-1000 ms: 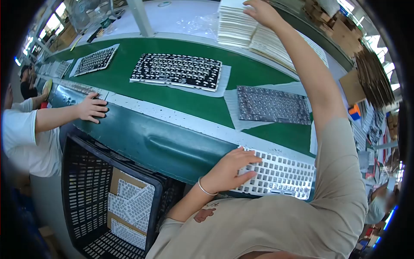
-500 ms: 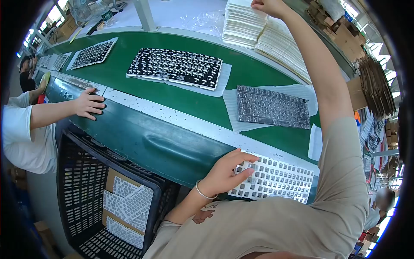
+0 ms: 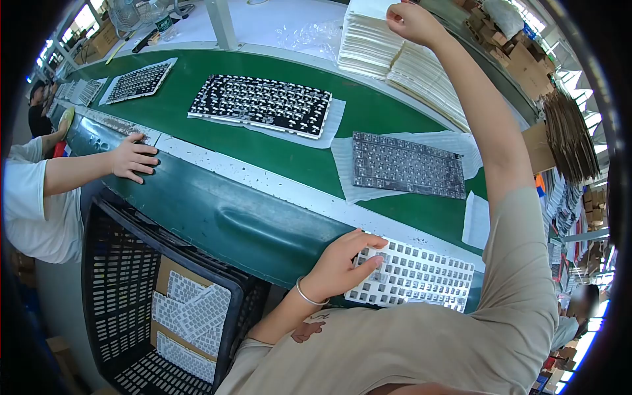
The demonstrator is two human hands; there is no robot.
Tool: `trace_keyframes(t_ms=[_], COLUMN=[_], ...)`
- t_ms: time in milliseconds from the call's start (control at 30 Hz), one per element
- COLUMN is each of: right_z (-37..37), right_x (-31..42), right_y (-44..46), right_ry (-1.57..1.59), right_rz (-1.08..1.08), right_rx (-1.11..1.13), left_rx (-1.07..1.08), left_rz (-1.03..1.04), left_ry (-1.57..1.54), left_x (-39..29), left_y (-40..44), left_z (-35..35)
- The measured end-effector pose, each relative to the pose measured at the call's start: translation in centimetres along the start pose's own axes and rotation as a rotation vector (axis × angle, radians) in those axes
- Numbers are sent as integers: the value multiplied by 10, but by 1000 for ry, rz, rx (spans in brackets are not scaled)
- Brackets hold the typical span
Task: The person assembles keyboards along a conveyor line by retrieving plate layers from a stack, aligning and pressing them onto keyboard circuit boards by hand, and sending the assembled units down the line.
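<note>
My left hand holds the left end of a white key plate with rows of square holes, thumb on top, at the bench's near edge. My right hand is raised at the top, fingers bent together, over a stack of white sheets; whether a sheet is pinched is too small to tell. A dark grey keyboard plate lies on a white foam sheet on the green belt. Left of it, a black keyboard board with white parts rests on another foam sheet.
Another keyboard board lies farther left. A co-worker's hand rests on the bench's padded edge. A black basket with white key plates on cardboard stands below. Brown cardboard is stacked at the right. A metal post rises behind the belt.
The keyboards and foam sheets on the belt have shifted slightly left in view. My right hand has its fingers drawn closer together over the stack. My left hand stays on the white plate.
</note>
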State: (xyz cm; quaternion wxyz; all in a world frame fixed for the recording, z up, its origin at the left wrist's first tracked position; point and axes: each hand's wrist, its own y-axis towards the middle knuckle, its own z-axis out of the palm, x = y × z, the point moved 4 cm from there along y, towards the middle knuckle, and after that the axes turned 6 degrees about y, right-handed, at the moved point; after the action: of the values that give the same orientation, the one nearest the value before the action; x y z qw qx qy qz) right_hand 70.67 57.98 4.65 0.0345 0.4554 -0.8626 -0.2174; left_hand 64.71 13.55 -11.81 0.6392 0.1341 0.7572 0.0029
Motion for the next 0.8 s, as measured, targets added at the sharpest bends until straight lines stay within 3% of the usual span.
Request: trace_keyframes(t_ms=[167, 267, 467, 567, 600, 700, 733, 800], right_z=[-4, 0, 3, 18, 39, -27, -42, -58], right_x=[-8, -8, -40, -77, -105, -63, -63, -69], right_y=[-4, -1, 4, 13, 19, -17, -23, -37], right_ry=[163, 10, 150, 126, 25, 102, 33, 164], right_rz=[-24, -38, 45, 206, 216, 550, 482, 521], right_rx=[-3, 54, 86, 118, -4, -600, -774, -778], left_rx=[3, -8, -12, -18, -19, -28, -40, -82], left_rz=[-51, -13, -14, -6, -8, -12, -12, 8], left_ry=[-21, 0, 1, 12, 10, 11, 15, 30], left_x=[-3, -3, -2, -2, -2, -2, -3, -4], left_y=[0, 1, 2, 3, 3, 4, 5, 3], left_z=[3, 5, 12, 14, 14, 16, 17, 18])
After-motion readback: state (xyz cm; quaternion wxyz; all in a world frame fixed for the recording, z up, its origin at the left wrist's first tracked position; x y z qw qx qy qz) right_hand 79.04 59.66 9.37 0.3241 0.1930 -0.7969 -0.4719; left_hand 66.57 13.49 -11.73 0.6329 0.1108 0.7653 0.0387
